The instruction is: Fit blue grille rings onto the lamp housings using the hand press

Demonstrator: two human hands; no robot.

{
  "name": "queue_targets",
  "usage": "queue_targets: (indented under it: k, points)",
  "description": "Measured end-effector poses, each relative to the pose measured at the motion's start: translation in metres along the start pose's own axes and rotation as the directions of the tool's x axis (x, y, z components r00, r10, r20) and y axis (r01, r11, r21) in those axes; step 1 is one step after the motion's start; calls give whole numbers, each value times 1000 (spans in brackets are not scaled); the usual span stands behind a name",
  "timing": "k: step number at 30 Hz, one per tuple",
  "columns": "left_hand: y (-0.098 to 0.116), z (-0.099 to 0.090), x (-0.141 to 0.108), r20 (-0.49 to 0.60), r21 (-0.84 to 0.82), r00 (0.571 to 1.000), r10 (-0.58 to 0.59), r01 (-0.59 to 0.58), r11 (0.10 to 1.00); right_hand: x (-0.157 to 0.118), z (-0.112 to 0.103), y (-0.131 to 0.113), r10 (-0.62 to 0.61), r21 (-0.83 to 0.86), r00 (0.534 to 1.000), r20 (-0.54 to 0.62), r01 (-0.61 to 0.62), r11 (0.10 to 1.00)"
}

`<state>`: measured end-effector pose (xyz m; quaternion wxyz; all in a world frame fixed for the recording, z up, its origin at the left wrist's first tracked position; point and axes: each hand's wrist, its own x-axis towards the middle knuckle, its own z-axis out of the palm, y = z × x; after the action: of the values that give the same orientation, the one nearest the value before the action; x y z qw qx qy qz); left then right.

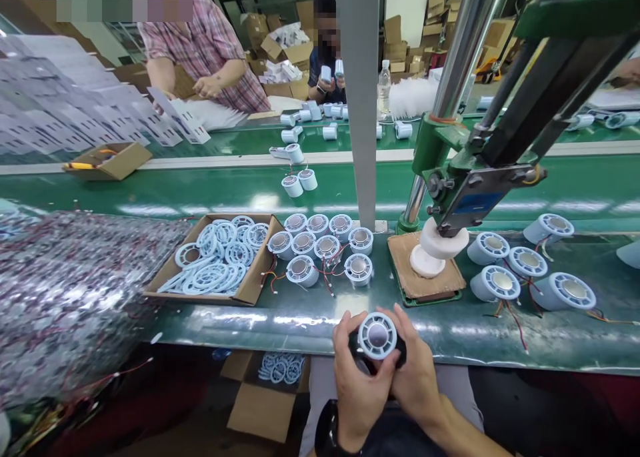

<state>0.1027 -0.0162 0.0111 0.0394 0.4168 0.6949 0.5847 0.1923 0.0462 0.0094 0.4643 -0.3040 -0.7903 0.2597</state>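
Observation:
In front of the bench edge, both of my hands are closed around one round light-blue housing [377, 335]. It has a slotted ring on its face and a silver metal disc at the centre. My left hand [356, 397] grips it from the left, with a dark band on the wrist. From the other side my right hand [416, 377] holds it, thumb and fingers at the rim. Something black shows behind the ring, partly covered by my fingers. Just beyond my hands is a press with a white round pad [444, 240] above a white base piece [426, 262] on a cardboard-covered plate [400, 247].
Similar wired housings stand left [302, 270] and right [500, 282] of the press. A cardboard box [260, 290] holds light-blue rings; bubble-wrapped parts [85, 290] lie at left. Behind a grey post [357, 110] runs a green conveyor [210, 189]. Two people work across it.

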Motion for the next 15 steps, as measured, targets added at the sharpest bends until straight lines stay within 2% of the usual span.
queue_targets:
  k: [4,7,11,15]
  points:
    - [14,-4,4,-73,-64,990,120,-125,990,11,-13,-16,-60,87,995,-74,67,994]
    - [30,-8,10,-71,-112,986,151,-158,981,20,-25,-30,-71,75,993,-99,79,994]
    - [42,-8,14,-36,-154,995,90,-95,983,27,-36,-43,-89,11,988,-124,91,996]
    - [44,-6,10,-63,-202,998,-14,1,979,28,-38,-46,-106,15,984,-145,109,994]
